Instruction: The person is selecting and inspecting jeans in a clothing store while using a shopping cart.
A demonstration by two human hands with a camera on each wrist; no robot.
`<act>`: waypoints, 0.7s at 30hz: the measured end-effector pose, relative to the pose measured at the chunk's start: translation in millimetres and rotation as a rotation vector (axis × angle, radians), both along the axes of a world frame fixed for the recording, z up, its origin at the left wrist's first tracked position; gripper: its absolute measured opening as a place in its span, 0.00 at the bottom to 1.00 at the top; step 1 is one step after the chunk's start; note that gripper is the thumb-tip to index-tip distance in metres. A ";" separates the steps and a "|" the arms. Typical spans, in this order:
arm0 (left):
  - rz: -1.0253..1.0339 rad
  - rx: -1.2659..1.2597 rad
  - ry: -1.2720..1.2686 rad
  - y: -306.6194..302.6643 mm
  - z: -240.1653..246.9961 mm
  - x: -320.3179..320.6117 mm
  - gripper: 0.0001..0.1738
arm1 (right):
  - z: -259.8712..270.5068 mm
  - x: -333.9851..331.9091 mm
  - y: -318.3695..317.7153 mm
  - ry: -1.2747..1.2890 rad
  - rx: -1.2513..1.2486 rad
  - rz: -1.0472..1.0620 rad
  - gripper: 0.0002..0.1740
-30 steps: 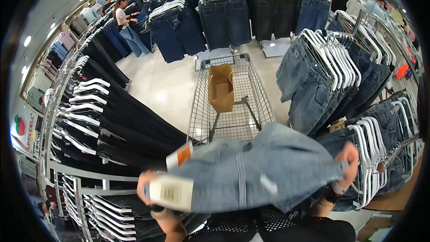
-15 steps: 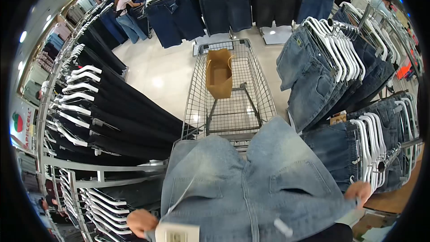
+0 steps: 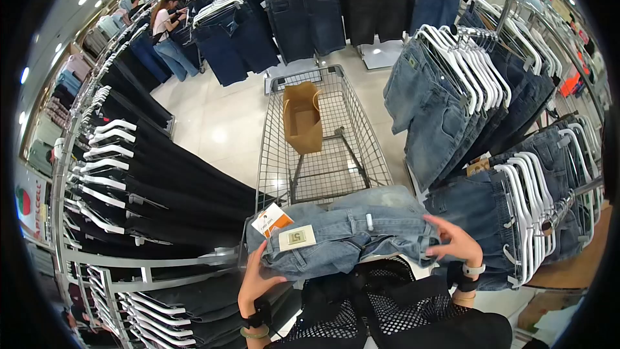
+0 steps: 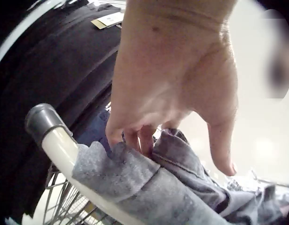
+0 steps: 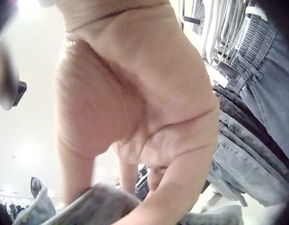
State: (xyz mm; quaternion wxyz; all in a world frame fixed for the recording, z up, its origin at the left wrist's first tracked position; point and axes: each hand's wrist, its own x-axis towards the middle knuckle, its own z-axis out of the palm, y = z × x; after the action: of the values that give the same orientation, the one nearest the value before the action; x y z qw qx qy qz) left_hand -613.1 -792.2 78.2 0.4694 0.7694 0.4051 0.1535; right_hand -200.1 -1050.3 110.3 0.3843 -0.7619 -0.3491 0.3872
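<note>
A pair of faded blue jeans (image 3: 381, 220) lies bunched over the cart's near end, waistband towards the body. It carries a cream label patch (image 3: 297, 238) and a white and orange tag (image 3: 271, 218). My left hand (image 3: 257, 281) is at the waistband's left end, thumb spread away; in the left wrist view its fingers reach down behind the denim, which drapes over the pale cart handle (image 4: 58, 145). At the right end, my right hand (image 3: 462, 244) touches the cloth with thumb and fingers spread apart. Denim hides some fingertips in the right wrist view.
A brown paper bag (image 3: 302, 119) stands inside the wire shopping cart (image 3: 371, 148). Black trousers (image 3: 174, 168) hang along the left; denim shorts (image 3: 433, 110) on white hangers crowd the right. Further racks stand ahead, and a person (image 3: 169, 35) is at the far left.
The jeans were held out spread by both hands, then lowered; now they lie bunched over the cart's near end. Both hands have moved inward, and their grip on the waistband has loosened.
</note>
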 end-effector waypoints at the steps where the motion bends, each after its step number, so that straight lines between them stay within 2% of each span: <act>1: -0.039 0.015 0.056 -1.0 1.5 -1.3 0.50 | 2.5 0.7 -3.5 0.237 0.012 0.135 0.40; 2: -0.002 0.041 0.047 0.7 -10.8 -2.2 0.55 | 6.2 3.0 -1.7 0.127 -0.045 0.279 0.49; 3: -0.009 0.039 0.050 0.9 -9.3 0.4 0.55 | 3.9 -1.0 -1.2 0.131 -0.047 0.272 0.49; 5: 0.020 0.191 0.244 4.9 -3.5 13.7 0.47 | -5.0 -11.4 5.7 -0.348 0.083 0.367 0.46; 6: 0.052 0.238 0.246 8.4 -2.2 21.1 0.36 | -7.9 -14.8 9.4 -0.351 0.084 0.358 0.46; 7: 0.043 0.243 0.243 15.1 -1.2 24.5 0.36 | -10.2 -17.9 13.4 -0.395 -0.011 0.323 0.41; 9: -0.035 0.222 0.204 29.8 1.8 30.6 0.26 | -15.4 -18.4 18.5 -0.480 -0.203 0.252 0.30; 10: -0.095 0.322 0.227 35.5 18.1 40.1 0.20 | -19.1 -14.1 19.7 -0.535 -0.175 0.248 0.25; 11: -0.132 0.452 0.163 44.0 24.6 45.2 0.19 | -16.0 -9.1 23.0 -0.539 -0.171 0.241 0.25; 13: -0.171 0.463 0.198 69.9 37.2 48.1 0.17 | -5.4 4.8 36.8 -0.781 0.118 0.182 0.20; 15: -0.027 0.344 0.082 75.7 72.9 62.6 0.13 | 9.2 21.4 51.4 -0.627 0.233 0.069 0.16; 16: 0.079 0.383 0.010 79.5 78.4 69.4 0.13 | 18.5 28.7 57.6 -0.551 0.219 0.029 0.14; 17: 0.185 0.419 -0.064 82.3 82.8 75.6 0.14 | 34.1 29.7 66.1 -0.587 0.266 0.010 0.14; 19: 0.411 0.424 -0.216 71.9 106.9 92.2 0.16 | 57.0 11.3 88.7 -0.545 0.415 -0.172 0.11; 21: 0.400 0.376 -0.323 44.8 118.7 106.9 0.14 | 69.1 -24.4 105.4 0.131 0.495 -0.394 0.11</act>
State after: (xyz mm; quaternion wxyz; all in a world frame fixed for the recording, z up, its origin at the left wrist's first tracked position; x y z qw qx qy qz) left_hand -506.2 -747.4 196.8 0.3378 0.7136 0.4331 0.4348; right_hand -224.5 -944.9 179.4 0.6471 -0.6717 -0.2531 0.2567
